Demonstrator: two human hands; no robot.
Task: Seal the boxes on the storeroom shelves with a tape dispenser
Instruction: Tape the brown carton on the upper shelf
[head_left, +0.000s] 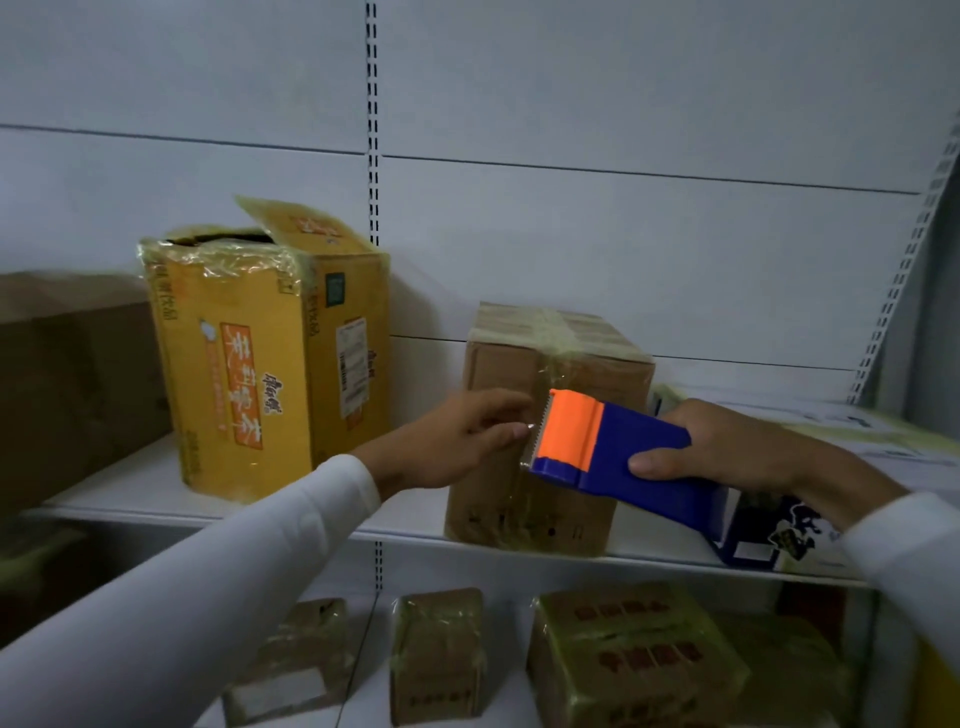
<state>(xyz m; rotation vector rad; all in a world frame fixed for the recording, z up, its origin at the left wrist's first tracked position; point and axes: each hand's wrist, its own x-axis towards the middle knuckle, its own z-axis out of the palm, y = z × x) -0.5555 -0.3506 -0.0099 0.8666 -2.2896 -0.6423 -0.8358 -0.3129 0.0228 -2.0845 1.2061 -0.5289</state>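
- A white shelf (130, 493) across the middle of the frame, with a pale grey back wall (623, 104) above it and a dark slotted rail (372, 119) running down the wall near the top middle.
- A tall yellow box (260, 364) at middle left on the shelf, top flap up, shiny tape crinkled over its top edge.
- A dim brown box (67, 384) at the far left edge, just beside the yellow one.
- A small brown box (550, 415) at the middle of the frame, near the shelf's front edge, clear tape already over its top and down its front.
- A flat white box (857, 431) at the right, behind the right arm.
- Lower down, at the bottom of the frame, more taped boxes (623, 660) on another shelf.
- A blue and orange tape dispenser (618, 457) right of middle, its orange toothed end up against the front of the small brown box.
- Right hand (727, 447) wrapped around the blue body of the dispenser, thumb below, fingers curled over the top.
- Left hand (462, 441) just left of the dispenser's toothed end, fingers stretched out flat on the box front, fingertips at the tape by the teeth.
- White sleeves (234, 561) on both arms.
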